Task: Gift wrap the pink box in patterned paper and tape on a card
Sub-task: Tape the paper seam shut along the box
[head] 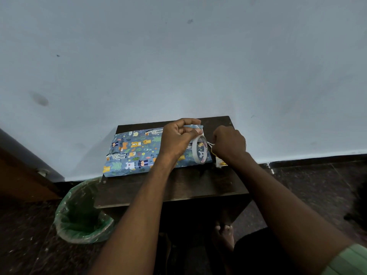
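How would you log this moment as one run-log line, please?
left hand: pinches tape end | tape roll: over wrapped box | right hand: curled beside roll

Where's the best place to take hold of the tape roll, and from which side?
Grip the tape roll by its ring wall, probably from the near, lower arc. It stands on edge above the wrapped box, its open centre showing, so a thumb can go inside and fingers outside. The left hand already pinches the top, and the right hand crowds its right side.
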A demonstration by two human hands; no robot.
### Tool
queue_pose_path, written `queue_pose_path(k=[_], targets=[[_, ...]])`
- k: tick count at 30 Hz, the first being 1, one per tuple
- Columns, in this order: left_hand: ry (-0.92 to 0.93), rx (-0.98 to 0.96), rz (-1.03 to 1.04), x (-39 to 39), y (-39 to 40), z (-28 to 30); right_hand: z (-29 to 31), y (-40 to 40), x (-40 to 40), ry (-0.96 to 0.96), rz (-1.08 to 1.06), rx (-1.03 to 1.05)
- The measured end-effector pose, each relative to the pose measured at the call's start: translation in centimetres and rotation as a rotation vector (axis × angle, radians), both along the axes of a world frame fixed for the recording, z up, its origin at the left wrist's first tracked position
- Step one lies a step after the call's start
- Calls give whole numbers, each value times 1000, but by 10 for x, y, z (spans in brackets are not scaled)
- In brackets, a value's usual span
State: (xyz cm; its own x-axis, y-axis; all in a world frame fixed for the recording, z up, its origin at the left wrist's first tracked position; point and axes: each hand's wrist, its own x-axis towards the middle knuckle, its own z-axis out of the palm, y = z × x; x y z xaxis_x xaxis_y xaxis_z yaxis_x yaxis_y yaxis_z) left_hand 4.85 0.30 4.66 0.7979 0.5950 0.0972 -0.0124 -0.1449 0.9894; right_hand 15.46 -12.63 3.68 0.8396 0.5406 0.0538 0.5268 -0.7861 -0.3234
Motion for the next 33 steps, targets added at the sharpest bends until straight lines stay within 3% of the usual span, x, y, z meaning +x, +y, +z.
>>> queue_pose_path(k=[6,14,19,24,33], targets=[[-3,2,-3,1,1,-1,-2,4,-3,-61,10,-23],[-4,29,-10,1,3,-1,16,-8,13,32,-74,120],[-13,92,-18,-1,7,1,33,-23,23,329,128,322],[-14,100,15,-1,9,1,38,-33,30,361,271,300],[1,233,34,-2,13,-1,37,-33,33,402,303,362]])
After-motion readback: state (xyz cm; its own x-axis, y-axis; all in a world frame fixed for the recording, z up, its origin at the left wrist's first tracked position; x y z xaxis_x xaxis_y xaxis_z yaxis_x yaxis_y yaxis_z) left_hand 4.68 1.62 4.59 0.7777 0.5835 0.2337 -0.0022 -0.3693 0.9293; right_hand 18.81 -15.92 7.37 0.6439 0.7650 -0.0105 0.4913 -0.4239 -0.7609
